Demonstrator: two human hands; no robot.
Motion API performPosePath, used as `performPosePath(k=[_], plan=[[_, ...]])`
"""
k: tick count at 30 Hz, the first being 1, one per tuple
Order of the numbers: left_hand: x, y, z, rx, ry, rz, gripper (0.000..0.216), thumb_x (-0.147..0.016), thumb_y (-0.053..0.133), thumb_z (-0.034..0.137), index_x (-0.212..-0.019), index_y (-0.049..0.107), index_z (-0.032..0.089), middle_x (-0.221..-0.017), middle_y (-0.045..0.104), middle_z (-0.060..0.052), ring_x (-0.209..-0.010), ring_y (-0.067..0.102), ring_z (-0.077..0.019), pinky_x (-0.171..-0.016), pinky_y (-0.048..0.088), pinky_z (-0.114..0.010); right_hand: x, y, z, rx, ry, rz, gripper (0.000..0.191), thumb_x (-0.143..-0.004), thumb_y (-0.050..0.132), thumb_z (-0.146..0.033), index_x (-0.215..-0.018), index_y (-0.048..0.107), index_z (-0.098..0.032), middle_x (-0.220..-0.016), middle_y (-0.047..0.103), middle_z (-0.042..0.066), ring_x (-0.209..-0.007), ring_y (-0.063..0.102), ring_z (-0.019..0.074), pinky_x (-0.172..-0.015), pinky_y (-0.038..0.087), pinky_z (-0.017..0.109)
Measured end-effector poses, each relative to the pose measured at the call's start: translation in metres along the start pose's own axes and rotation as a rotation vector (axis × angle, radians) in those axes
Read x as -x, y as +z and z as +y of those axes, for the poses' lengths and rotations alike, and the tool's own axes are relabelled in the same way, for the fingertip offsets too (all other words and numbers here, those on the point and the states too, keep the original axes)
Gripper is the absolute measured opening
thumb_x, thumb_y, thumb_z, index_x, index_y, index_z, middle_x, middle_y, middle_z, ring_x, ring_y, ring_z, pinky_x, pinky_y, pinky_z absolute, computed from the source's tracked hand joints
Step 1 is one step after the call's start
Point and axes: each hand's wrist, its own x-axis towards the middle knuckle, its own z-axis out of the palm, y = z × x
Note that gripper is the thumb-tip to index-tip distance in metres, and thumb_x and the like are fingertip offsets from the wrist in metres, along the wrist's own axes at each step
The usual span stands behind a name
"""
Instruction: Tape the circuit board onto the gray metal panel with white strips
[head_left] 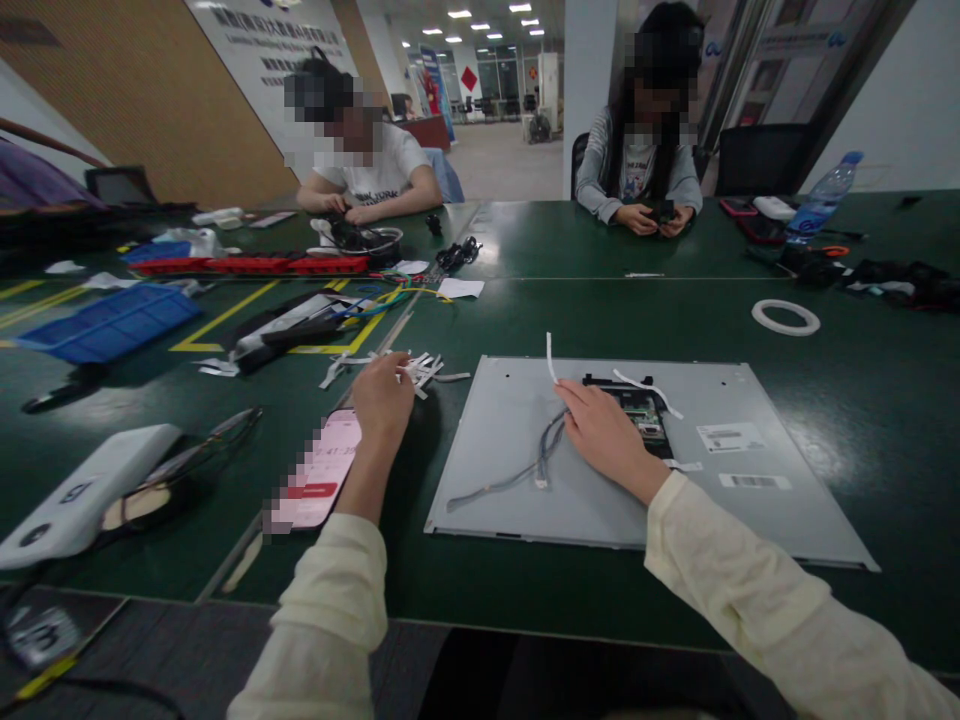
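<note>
My right hand (604,430) pinches a white tape strip (550,357), which stands up from my fingertips. Below that hand lies a grey metal display panel (495,440), its back facing up. A green circuit board (646,425) in a black frame sits on the panel, partly covered by my hand. Another white strip (649,388) lies across the frame's top. A grey cable (499,487) with a white plug runs over the panel. My left hand (382,400) is closed at a pile of white tape strips (427,370); whatever its fingertips hold is hidden.
A phone (319,475) lies beside my left forearm, with a white handheld device (90,490) farther left. A blue tray (109,320) and a tape roll (786,317) are on the green table. Across it sit two people, a bottle (825,200) near the right one.
</note>
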Motion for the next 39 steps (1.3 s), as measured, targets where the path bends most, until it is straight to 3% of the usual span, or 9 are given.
performPosePath(k=[4, 7, 12, 14, 16, 19, 21, 27, 39], plan=[[0.002, -0.003, 0.005, 0.027, 0.002, 0.056, 0.033, -0.084, 0.041, 0.014, -0.107, 0.065, 0.016, -0.108, 0.068, -0.009, -0.1, 0.062, -0.0234, -0.09, 0.042, -0.032, -0.001, -0.006, 0.0, -0.187, -0.01, 0.123, 0.043, -0.086, 0.046, -0.017, -0.128, 0.053, -0.015, -0.132, 0.052, 0.01, -0.126, 0.041, 0.0247, -0.109, 0.03, 0.045], [0.003, -0.011, 0.01, 0.013, -0.023, 0.081, 0.03, -0.085, 0.041, 0.013, -0.104, 0.065, 0.017, -0.101, 0.069, -0.009, -0.096, 0.063, -0.0243, -0.091, 0.039, -0.038, -0.003, -0.018, -0.001, -0.443, -0.007, 0.231, 0.039, -0.086, 0.046, -0.017, -0.124, 0.056, -0.02, -0.128, 0.055, 0.008, -0.122, 0.047, 0.0197, -0.107, 0.034, 0.04], [0.013, -0.037, 0.039, 0.151, 0.109, 0.134, 0.025, -0.089, 0.04, 0.015, -0.102, 0.062, 0.017, -0.108, 0.066, -0.008, -0.105, 0.058, -0.0227, -0.095, 0.038, -0.039, -0.002, -0.039, -0.005, -1.082, 0.269, 0.356, 0.028, -0.084, 0.054, -0.026, -0.11, 0.063, -0.025, -0.112, 0.063, 0.005, -0.103, 0.061, 0.0176, -0.092, 0.048, 0.036], [0.026, -0.049, 0.061, 0.255, 0.19, 0.059, 0.025, -0.091, 0.04, 0.019, -0.105, 0.061, 0.017, -0.105, 0.066, -0.008, -0.101, 0.06, -0.0216, -0.093, 0.042, -0.036, 0.004, -0.043, -0.011, -1.332, 0.421, 0.348, 0.025, -0.081, 0.058, -0.029, -0.104, 0.065, -0.024, -0.106, 0.065, 0.004, -0.1, 0.063, 0.0177, -0.089, 0.049, 0.035], [0.045, -0.058, 0.089, 0.378, 0.327, -0.094, 0.026, -0.09, 0.042, 0.022, -0.111, 0.057, 0.019, -0.11, 0.065, -0.007, -0.103, 0.059, -0.0207, -0.093, 0.044, -0.035, 0.012, -0.044, -0.018, -1.472, 0.526, 0.297, 0.024, -0.078, 0.062, -0.03, -0.1, 0.067, -0.023, -0.104, 0.066, 0.004, -0.098, 0.063, 0.018, -0.087, 0.049, 0.034], [0.078, -0.062, 0.126, 0.428, 0.567, -0.395, 0.026, -0.087, 0.05, 0.024, -0.111, 0.058, 0.022, -0.113, 0.063, -0.006, -0.105, 0.058, -0.0219, -0.092, 0.045, -0.035, 0.025, -0.041, -0.026, -1.511, 0.568, 0.175, 0.028, -0.076, 0.064, -0.031, -0.102, 0.066, -0.022, -0.107, 0.066, 0.005, -0.099, 0.063, 0.0186, -0.087, 0.049, 0.034], [0.095, -0.06, 0.141, 0.402, 0.656, -0.492, 0.029, -0.083, 0.057, 0.026, -0.111, 0.058, 0.024, -0.114, 0.063, -0.007, -0.107, 0.058, -0.0245, -0.092, 0.045, -0.038, 0.031, -0.039, -0.026, -1.464, 0.568, 0.144, 0.03, -0.076, 0.063, -0.032, -0.105, 0.066, -0.022, -0.11, 0.065, 0.005, -0.101, 0.062, 0.019, -0.089, 0.047, 0.035], [0.1, -0.047, 0.14, 0.361, 0.646, -0.501, 0.03, -0.081, 0.058, 0.024, -0.111, 0.058, 0.023, -0.111, 0.064, -0.008, -0.106, 0.058, -0.0267, -0.092, 0.042, -0.044, 0.031, -0.039, -0.019, -1.381, 0.587, 0.178, 0.032, -0.077, 0.061, -0.033, -0.106, 0.064, -0.021, -0.11, 0.066, 0.006, -0.104, 0.061, 0.0199, -0.091, 0.046, 0.035], [0.096, -0.031, 0.128, 0.643, 0.448, -0.516, 0.047, -0.072, 0.054, 0.005, -0.116, 0.052, 0.022, -0.116, 0.06, -0.007, -0.109, 0.057, -0.0226, -0.095, 0.045, -0.038, 0.035, -0.015, -0.043, -1.601, 0.721, -0.079, 0.031, -0.068, 0.069, -0.025, -0.099, 0.067, -0.019, -0.105, 0.068, 0.004, -0.089, 0.067, 0.015, -0.088, 0.049, 0.032]])
